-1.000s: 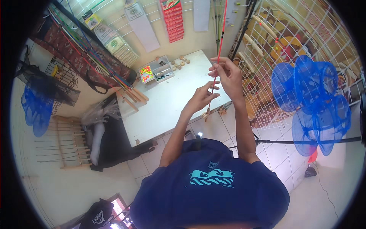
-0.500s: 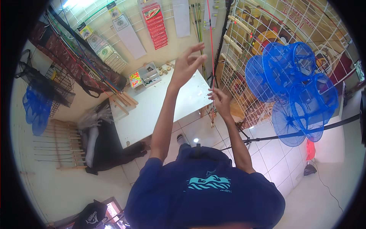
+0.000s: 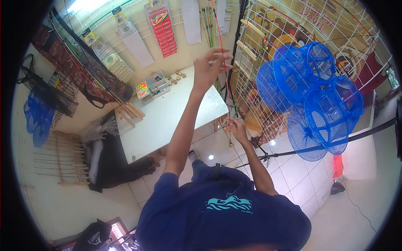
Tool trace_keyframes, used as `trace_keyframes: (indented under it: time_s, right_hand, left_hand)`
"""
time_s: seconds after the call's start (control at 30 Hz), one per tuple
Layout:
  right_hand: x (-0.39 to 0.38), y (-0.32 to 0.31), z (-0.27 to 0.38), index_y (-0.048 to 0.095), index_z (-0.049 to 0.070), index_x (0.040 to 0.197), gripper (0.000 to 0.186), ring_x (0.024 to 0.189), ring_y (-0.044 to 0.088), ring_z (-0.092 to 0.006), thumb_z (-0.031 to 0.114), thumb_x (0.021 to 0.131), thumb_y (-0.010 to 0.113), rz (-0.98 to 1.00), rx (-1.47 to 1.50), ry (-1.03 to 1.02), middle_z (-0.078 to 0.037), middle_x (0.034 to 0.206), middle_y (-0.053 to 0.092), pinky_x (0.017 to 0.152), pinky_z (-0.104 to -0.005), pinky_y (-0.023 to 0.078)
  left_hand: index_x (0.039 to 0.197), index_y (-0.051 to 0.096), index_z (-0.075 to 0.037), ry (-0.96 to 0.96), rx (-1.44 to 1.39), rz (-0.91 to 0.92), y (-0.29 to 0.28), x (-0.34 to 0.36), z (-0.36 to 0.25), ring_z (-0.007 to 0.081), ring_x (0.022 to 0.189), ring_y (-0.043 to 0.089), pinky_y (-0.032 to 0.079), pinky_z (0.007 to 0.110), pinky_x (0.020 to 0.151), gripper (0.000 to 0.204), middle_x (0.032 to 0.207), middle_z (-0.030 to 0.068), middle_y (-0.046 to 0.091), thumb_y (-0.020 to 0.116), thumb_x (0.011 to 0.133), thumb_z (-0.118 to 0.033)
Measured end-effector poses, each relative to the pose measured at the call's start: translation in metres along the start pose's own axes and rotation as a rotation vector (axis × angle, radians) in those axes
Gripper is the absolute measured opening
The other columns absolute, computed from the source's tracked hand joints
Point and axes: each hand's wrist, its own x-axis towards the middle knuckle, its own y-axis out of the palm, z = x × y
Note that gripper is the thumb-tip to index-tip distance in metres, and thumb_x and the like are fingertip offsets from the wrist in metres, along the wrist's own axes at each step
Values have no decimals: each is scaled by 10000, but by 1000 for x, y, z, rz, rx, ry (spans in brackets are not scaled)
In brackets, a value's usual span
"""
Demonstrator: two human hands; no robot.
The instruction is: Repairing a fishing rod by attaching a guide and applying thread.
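Observation:
A thin red fishing rod (image 3: 217,25) stands upright, slightly tilted, in front of me. My right hand (image 3: 238,131) pinches its lower part, beyond the corner of the white table. Higher up, my left hand (image 3: 208,70) has its thumb and fingers curled about the rod's shaft; the exact contact is too small to make out. Under my right hand hangs a small tan piece (image 3: 231,143), whose kind I cannot tell.
The white table (image 3: 167,125) carries a divided box (image 3: 153,86) of coloured bits and several wooden rings (image 3: 178,76). Blue mesh nets (image 3: 320,104) hang on the white wire grid (image 3: 268,79) at right. Rods with wooden handles (image 3: 130,111) lean at left. A black pole (image 3: 289,152) crosses at right.
My left hand has come from beside the rod to close its fingers about the shaft. My right hand has moved a little lower. The view has shifted slightly.

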Motion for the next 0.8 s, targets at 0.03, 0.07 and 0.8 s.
trace_keyframes:
  time_s: [0.03, 0.07, 0.8]
  right_hand:
    - [-1, -5, 0, 589, -7, 1198, 307, 1001, 661, -208, -8, 927, 445, -21, -59, -4, -135, 1033, 683, 878, -292, 496]
    - [-2, -6, 7, 569, 0, 1226, 361, 1059, 644, -228, -43, 904, 412, -32, -116, -11, -151, 1086, 669, 923, -306, 476]
    - [92, -35, 109, 650, -6, 1089, 180, 887, 687, -148, 51, 940, 567, -336, -8, -59, -110, 973, 703, 754, -257, 539]
  left_hand:
    - [1159, 594, 12, -1, -3, 6, 4, -3, 9, 211, 803, 717, 592, 287, 680, 250, 979, 150, 706, 559, 965, -142]
    - [1162, 594, 9, -12, 14, 15, 4, -8, 19, 205, 790, 715, 591, 287, 678, 250, 974, 149, 706, 561, 964, -139]
    - [1166, 568, 44, -295, 39, 268, 31, -67, 196, 189, 905, 692, 578, 289, 757, 263, 957, 117, 695, 598, 917, -34]
